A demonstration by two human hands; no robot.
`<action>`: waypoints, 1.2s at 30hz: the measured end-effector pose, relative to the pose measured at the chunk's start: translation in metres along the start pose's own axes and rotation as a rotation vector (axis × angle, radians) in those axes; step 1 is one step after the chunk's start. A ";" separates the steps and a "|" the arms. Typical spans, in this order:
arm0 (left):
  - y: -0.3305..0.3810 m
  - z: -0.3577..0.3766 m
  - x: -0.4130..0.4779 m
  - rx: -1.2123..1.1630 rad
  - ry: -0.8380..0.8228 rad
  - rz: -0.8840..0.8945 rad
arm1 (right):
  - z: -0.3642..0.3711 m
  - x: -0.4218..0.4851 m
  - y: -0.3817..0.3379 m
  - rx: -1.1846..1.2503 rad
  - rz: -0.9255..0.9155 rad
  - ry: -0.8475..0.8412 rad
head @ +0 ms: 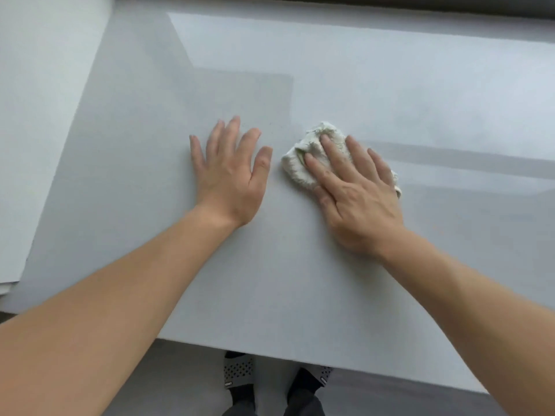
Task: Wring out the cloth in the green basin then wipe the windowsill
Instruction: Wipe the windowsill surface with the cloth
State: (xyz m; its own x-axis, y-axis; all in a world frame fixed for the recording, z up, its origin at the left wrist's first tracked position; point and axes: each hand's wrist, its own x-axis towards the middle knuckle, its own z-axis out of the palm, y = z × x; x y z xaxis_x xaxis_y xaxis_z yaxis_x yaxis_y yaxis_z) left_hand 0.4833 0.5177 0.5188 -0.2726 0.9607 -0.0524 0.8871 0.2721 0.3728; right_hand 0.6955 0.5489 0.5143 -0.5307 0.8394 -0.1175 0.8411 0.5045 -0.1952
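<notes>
White cloth (295,171) | mostly hidden under right hand (357,199) | windowsill (270,280) edges cropped

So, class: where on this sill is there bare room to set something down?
Bare: the sill's far half, right of the cloth, and between the forearms by the front edge. Crowded: the middle, left hand flat beside right hand pressing the cloth.

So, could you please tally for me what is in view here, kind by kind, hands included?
Hands: 2 (left hand flat on the windowsill, right hand pressing the cloth)
Cloths: 1
Windowsills: 1
Slippers: 2
Total: 6
</notes>
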 end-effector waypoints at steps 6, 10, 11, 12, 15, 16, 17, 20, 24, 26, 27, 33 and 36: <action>-0.002 0.014 0.010 0.183 -0.067 0.002 | -0.019 0.090 0.036 0.083 0.384 0.055; 0.001 0.012 0.013 0.185 -0.068 -0.014 | -0.004 0.058 -0.007 0.023 -0.029 0.019; 0.002 0.012 0.012 0.192 -0.069 -0.012 | -0.008 0.058 0.001 0.011 -0.102 0.001; 0.002 0.012 0.012 0.197 -0.073 -0.010 | -0.013 0.068 0.015 0.006 -0.128 -0.006; 0.003 0.011 0.012 0.201 -0.086 -0.016 | -0.027 0.121 0.061 -0.002 0.076 0.035; 0.003 0.011 0.012 0.205 -0.089 -0.018 | -0.030 0.139 0.067 0.028 0.197 0.055; 0.002 0.011 0.013 0.213 -0.089 -0.019 | -0.031 0.153 0.065 0.058 0.308 0.072; 0.004 0.013 0.012 0.241 -0.070 -0.009 | -0.024 0.162 0.025 0.075 0.311 0.064; 0.020 0.012 0.033 0.197 -0.015 -0.003 | -0.024 0.153 0.030 0.015 -0.158 0.017; 0.033 0.014 0.050 0.101 -0.046 0.005 | -0.034 0.184 0.060 -0.009 -0.128 0.009; 0.038 0.017 0.057 0.076 -0.066 0.006 | -0.038 0.202 0.072 -0.012 -0.031 0.023; 0.045 0.031 0.064 0.233 -0.070 -0.009 | -0.026 0.240 0.026 0.015 0.049 0.085; 0.044 0.033 0.065 0.239 -0.065 -0.005 | -0.036 0.242 0.044 0.000 -0.081 0.030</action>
State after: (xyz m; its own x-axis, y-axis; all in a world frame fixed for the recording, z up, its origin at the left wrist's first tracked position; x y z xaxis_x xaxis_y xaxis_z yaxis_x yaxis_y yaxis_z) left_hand 0.5165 0.5940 0.5013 -0.2596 0.9587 -0.1159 0.9508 0.2747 0.1431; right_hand 0.6081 0.7817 0.5120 -0.5938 0.8014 -0.0718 0.7954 0.5711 -0.2029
